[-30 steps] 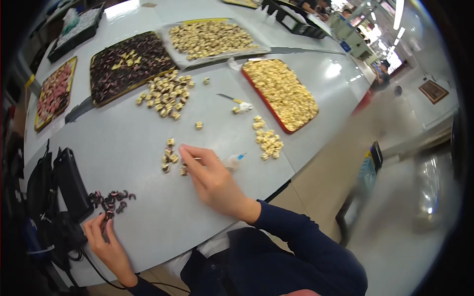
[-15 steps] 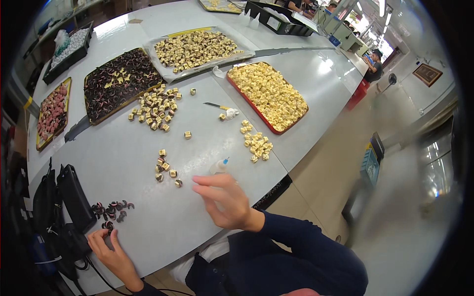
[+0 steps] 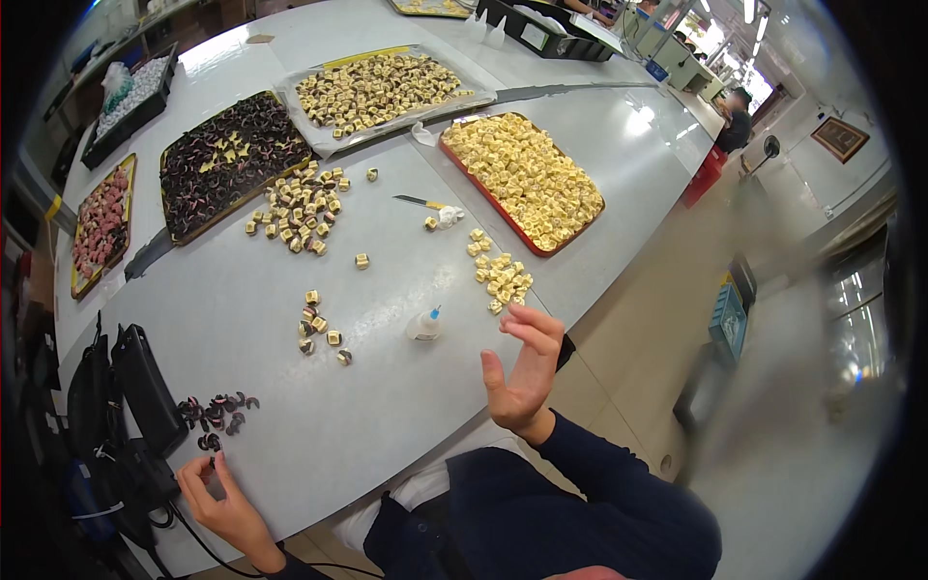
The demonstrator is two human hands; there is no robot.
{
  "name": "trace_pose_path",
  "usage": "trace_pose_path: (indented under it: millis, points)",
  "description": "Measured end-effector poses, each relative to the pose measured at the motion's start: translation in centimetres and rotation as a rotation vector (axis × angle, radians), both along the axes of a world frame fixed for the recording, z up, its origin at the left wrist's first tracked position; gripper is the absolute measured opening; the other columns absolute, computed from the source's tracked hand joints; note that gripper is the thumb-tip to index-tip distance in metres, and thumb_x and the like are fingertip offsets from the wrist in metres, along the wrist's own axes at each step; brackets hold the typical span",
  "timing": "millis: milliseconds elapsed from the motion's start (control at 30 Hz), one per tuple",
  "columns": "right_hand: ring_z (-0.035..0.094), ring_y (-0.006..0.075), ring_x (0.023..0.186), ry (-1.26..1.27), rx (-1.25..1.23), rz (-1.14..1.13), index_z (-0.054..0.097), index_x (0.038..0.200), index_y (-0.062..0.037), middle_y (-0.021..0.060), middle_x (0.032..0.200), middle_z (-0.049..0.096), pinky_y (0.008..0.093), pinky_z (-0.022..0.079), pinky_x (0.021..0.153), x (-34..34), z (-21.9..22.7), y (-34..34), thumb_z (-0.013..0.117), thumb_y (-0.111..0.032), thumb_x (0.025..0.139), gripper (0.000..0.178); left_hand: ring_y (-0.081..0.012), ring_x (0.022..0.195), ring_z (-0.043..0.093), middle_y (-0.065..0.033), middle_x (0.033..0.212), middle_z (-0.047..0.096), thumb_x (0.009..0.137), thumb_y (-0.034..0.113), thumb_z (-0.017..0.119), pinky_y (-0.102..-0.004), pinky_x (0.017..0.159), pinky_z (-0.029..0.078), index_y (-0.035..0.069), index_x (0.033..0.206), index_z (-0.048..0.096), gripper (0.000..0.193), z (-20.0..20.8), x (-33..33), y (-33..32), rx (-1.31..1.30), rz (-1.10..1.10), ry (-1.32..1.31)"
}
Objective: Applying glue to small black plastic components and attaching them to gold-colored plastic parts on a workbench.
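At the near left, my left hand (image 3: pixel 224 505) rests on the table, thumb and fingertips closed around a small dark curved piece (image 3: pixel 212 462). A loose pile of similar black and pinkish curved pieces (image 3: pixel 220 411) lies just beyond it. My right hand (image 3: pixel 527 379) is raised over the table's near edge, fingers apart and nothing seen in it. Past its fingertips sits a small heap of pale yellow blocky pieces (image 3: pixel 505 280). Between the hands stands a small clear bottle with a blue tip (image 3: pixel 425 325). Several yellow-and-dark joined pieces (image 3: pixel 312 319) lie left of the bottle.
A red tray (image 3: pixel 525 235) full of yellow pieces stands beyond the heap. Farther back are a lined tray (image 3: pixel 287 97) of joined pieces, a tray of dark pieces (image 3: pixel 174 198), and a knife (image 3: pixel 416 201) beside white crumpled material. A black case (image 3: pixel 147 387) lies at left.
My right hand has moved right, from beside the bottle toward the yellow heap, and its fingers have spread. My left hand has stayed nearly still by the dark pieces.
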State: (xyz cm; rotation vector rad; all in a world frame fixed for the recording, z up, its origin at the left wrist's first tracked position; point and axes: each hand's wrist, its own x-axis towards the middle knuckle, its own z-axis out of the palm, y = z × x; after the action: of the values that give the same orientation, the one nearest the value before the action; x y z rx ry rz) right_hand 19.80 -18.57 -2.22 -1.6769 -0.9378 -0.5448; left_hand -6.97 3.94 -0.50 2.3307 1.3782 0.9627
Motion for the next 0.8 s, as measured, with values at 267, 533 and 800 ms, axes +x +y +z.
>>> trace_pose_path:
  millis: [267, 533, 800]
  points:
    - [0.049, 0.0306, 0.122, 0.170, -0.186, 0.091, 0.040, 0.135, 0.0010, 0.0222, 0.142, 0.039, 0.0405, 0.044, 0.100, 0.3, 1.1, 1.0, 0.078, -0.008, 0.077, 0.070, -0.0266, 0.081, 0.054, -0.0112, 0.086, 0.058, 0.083, -0.001, 0.068, -0.0366, 0.072, 0.045, -0.002, 0.089, 0.060, 0.010, 0.5, 4.3, -4.0, 0.119, -0.337, -0.059]
    - [0.058, 0.0288, 0.116, 0.274, -0.292, 0.125, 0.042, 0.136, -0.0007, 0.0166, 0.140, 0.051, 0.0387, 0.047, 0.098, 0.2, 1.1, 1.6, 0.079, -0.007, 0.079, 0.068, -0.0281, 0.085, 0.053, -0.0101, 0.086, 0.058, 0.075, 0.001, 0.076, -0.0385, 0.072, 0.045, 0.001, 0.088, 0.066, 0.016, 0.8, 9.2, -6.9, -0.079, -0.592, 0.006]
    - [0.067, 0.0233, 0.102, 0.352, -0.312, 0.169, 0.056, 0.122, -0.0001, 0.0132, 0.119, 0.067, 0.0310, 0.052, 0.088, 0.2, 1.6, 2.7, 0.075, -0.002, 0.083, 0.044, -0.0276, 0.089, 0.055, -0.0104, 0.094, 0.061, 0.071, 0.002, 0.078, -0.0363, 0.072, 0.047, 0.001, 0.095, 0.068, 0.026, 1.7, 8.6, -6.4, -0.158, -0.626, -0.016]
